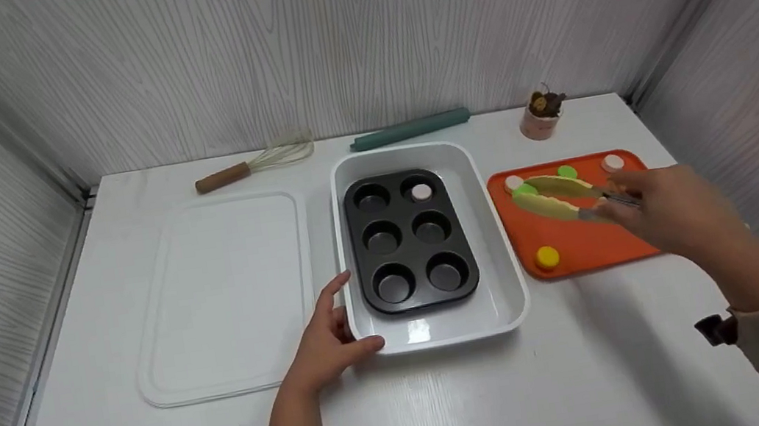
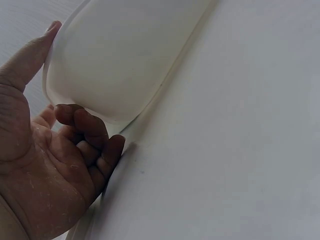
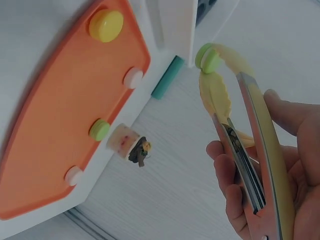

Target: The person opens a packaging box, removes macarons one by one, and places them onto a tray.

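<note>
Gripped in my right hand [image 1: 676, 208] is a pair of tongs [image 3: 267, 165] with pale yellow tips. Those tips pinch a green macaron [image 3: 207, 58], raised over the orange tray [image 1: 593, 227]. On the tray lie a yellow macaron [image 1: 547, 258], another green macaron [image 1: 567, 172] and two pale pink macarons, one near the tongs' tips. My left hand [image 1: 324, 347] holds the front left corner of a white tub [image 1: 504, 277], thumb at the front rim and fingers along the left side. Inside the tub sits a dark muffin tin [image 1: 409, 238], a pale macaron [image 1: 421, 193] in its back right cup.
A white lid [image 1: 227, 294] lies flat left of the tub. Along the back are a whisk [image 1: 247, 168] with a wooden handle, a teal rolling pin [image 1: 410, 129] and a small potted plant [image 1: 541, 117]. Panel walls enclose the table's back and sides.
</note>
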`<state>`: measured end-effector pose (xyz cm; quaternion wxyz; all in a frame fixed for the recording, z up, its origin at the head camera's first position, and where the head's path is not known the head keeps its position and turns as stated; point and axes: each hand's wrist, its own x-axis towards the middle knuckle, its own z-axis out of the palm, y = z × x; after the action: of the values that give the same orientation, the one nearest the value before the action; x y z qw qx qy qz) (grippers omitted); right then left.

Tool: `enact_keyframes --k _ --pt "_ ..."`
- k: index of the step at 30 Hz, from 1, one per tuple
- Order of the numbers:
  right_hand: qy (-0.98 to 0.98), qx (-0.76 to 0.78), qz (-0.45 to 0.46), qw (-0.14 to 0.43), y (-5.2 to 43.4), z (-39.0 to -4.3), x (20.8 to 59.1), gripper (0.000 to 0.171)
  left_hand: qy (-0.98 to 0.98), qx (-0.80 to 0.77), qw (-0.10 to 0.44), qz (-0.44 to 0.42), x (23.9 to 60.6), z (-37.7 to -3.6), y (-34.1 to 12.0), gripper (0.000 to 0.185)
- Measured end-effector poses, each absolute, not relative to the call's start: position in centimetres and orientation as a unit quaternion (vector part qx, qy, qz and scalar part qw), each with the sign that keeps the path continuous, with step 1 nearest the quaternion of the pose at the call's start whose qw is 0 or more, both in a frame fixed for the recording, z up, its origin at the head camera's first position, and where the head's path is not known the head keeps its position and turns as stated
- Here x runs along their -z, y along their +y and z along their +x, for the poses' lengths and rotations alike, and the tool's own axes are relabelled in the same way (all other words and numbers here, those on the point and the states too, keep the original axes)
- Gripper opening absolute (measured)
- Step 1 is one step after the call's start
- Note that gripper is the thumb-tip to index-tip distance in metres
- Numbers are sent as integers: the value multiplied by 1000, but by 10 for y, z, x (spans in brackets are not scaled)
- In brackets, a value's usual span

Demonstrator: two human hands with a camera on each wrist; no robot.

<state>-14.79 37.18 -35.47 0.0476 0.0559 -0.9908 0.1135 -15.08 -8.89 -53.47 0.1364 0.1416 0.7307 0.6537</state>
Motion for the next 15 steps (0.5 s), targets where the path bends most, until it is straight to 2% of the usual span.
enact_keyframes --k 2,4,9,15 --pt "-992 -117 39 34 383 -143 357 46 730 -653 137 144 535 -151 -89 109" --pt "-992 -122 27 27 393 -138 360 50 730 -654 136 146 536 -151 -89 109" --pt "-991 -130 13 31 416 -127 369 41 724 -660 139 147 537 -151 -89 109" --pt "-992 -120 7 39 437 -117 379 44 729 -653 141 147 536 -151 -89 108"
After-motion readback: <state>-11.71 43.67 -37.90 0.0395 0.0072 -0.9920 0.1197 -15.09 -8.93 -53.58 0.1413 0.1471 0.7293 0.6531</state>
